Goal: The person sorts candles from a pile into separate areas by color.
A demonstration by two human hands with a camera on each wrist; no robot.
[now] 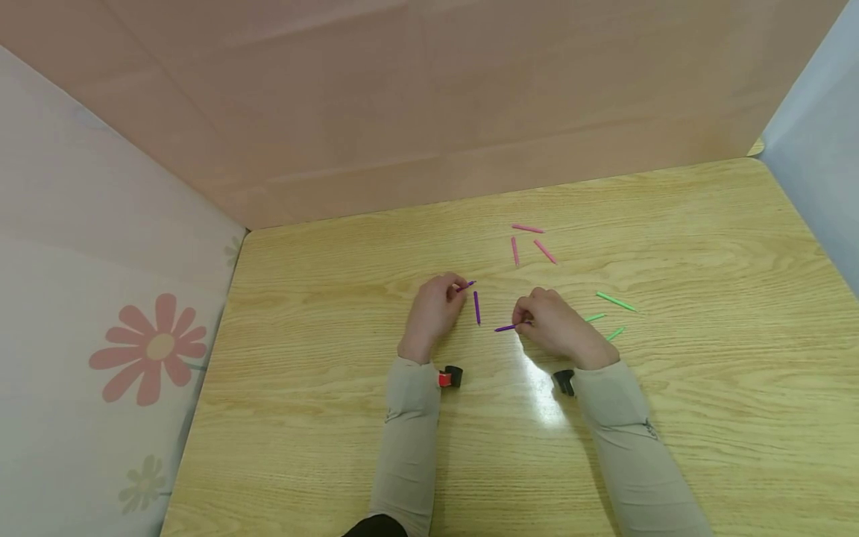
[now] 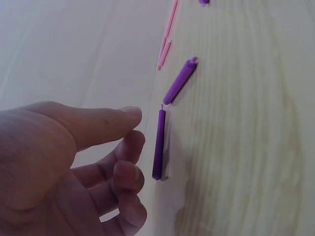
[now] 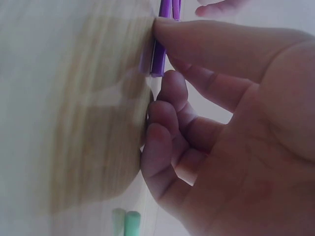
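Three slim purple candles lie on the wooden table. Just past the fingertips of my left hand [image 1: 432, 313] is the upper purple candle [image 2: 159, 145]; in the left wrist view a small gap shows between it and the loosely bent fingers. Between the hands lies the middle purple candle [image 1: 477, 307], slanting slightly. My right hand [image 1: 550, 324] pinches the lower purple candle [image 1: 505, 328] near one end. The right wrist view shows the thumb on this candle [image 3: 158, 61] and the index finger behind it, with the other fingers curled low over the tabletop.
Farther back, three pink candles [image 1: 528, 228] lie spread out. Three green candles [image 1: 615, 301] are to the right, partly behind my right forearm. A pink cloth screen [image 1: 429, 112] rises along the table's back edge, and a flowered panel [image 1: 60, 261] stands at the left.
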